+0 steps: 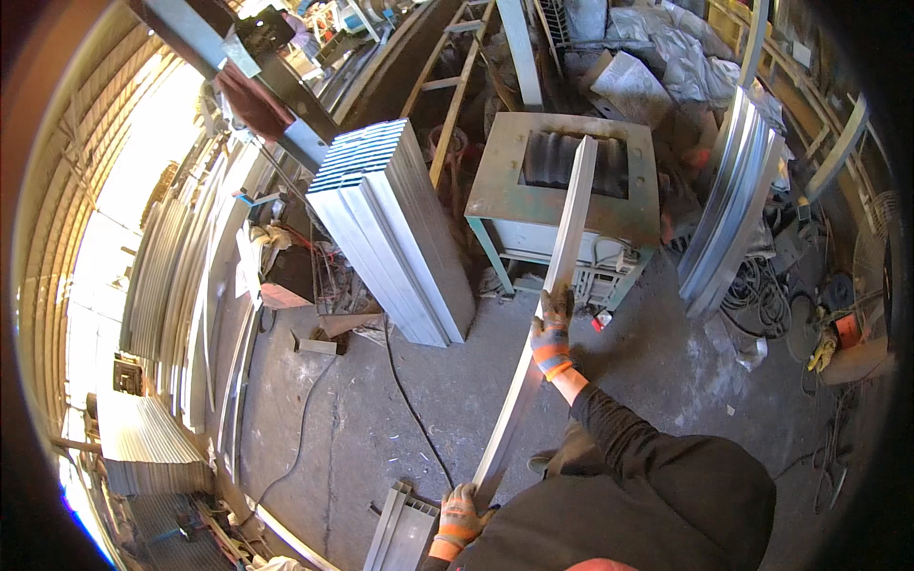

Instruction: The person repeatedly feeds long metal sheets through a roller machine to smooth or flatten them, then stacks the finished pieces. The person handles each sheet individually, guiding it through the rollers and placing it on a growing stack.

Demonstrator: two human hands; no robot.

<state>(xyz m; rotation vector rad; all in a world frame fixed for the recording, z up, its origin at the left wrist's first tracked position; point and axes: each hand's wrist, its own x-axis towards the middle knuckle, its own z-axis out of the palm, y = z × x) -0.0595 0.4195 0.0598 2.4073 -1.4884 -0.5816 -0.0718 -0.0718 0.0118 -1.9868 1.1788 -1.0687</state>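
Observation:
A long, pale metal bar [564,247] slants away from me. Its far end lies over the dark opening in the top of a grey-green machine [495,186]. Gloved in orange and grey, my right hand [552,338] is closed around the bar about midway, just short of the machine. At the near end, my left hand [459,521] grips the same bar, its fingers partly hidden. Close by my left hand, short metal channel pieces [402,528] lie low beside me.
A tall stack of metal profiles [390,243] stands left of the machine. More long profiles [728,205] lean at the right, near coiled cables [757,295]. A black cable [409,395] crosses the floor. Corrugated sheets [157,433] lie at far left.

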